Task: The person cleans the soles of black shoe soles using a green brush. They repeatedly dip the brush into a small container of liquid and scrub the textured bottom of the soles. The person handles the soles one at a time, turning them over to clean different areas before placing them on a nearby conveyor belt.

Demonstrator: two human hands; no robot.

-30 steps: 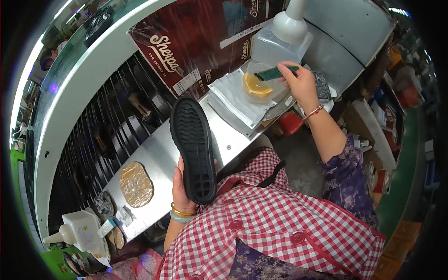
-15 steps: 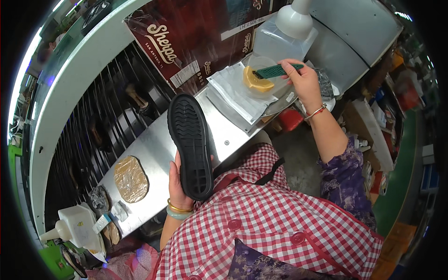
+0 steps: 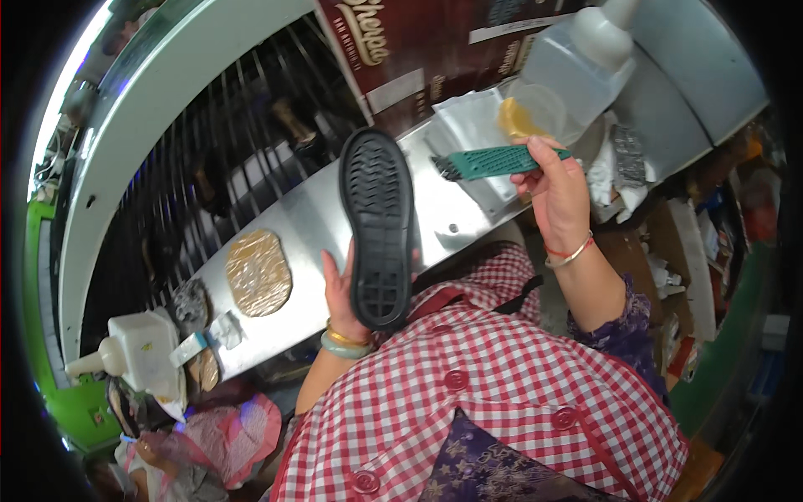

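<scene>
- Centrally, my left hand (image 3: pixel 341 289) grips a black sole (image 3: pixel 376 226) from behind and below, tread facing the camera, toe end up; fingers wrap its lower edge, closed on it.
- My right hand (image 3: pixel 559 194) is clamped on a green brush (image 3: pixel 493 161), handle pinched between thumb and fingers, dark bristle end pointing left.
- I see the brush just right of the sole's toe, apart from it, above the metal table (image 3: pixel 309 226).
- Behind the brush stands a clear bottle (image 3: pixel 569 71) with yellowish glue (image 3: pixel 519 121) at its base.
- Left of the sole, a tan insole (image 3: pixel 258 272) lies flat on the table.
- Farther left sits a white bottle (image 3: pixel 138 351).
- Bangles circle both wrists.
</scene>
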